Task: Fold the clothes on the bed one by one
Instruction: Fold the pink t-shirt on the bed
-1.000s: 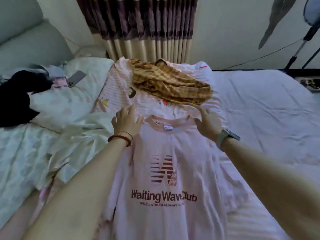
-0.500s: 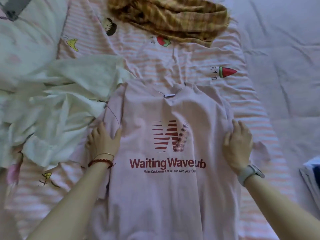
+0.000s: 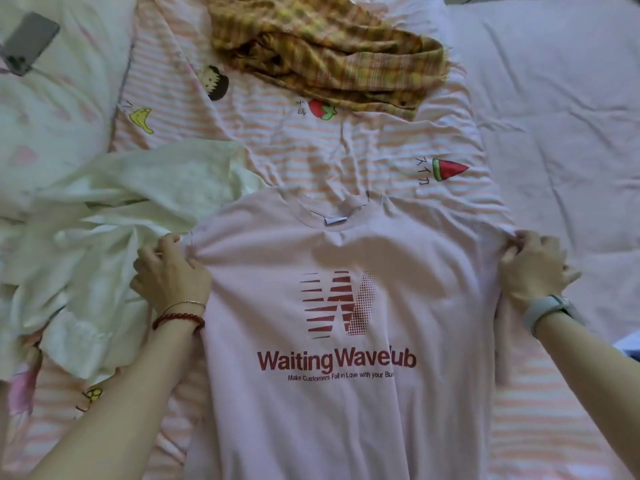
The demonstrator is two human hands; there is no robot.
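Pink T-shirt (image 3: 346, 393) gripped at both shoulders by left hand (image 3: 173, 271) and right hand (image 3: 533, 268).

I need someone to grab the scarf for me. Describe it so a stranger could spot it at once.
Start at the striped pink sheet with fruit cartoons on the bed. At its far end, beyond the pink T-shirt gripped by both hands, lies a crumpled scarf. It is the only yellow-and-brown checked cloth; the pile to the left is plain pale.

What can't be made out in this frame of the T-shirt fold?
- Pink T-shirt hem: cut off by the head view's bottom edge.
- Slogan's last letters: hidden in a crease.
- Left hand and right hand fingertips: buried in bunched shoulder fabric.
- Plaid garment: top cropped, type unclear.
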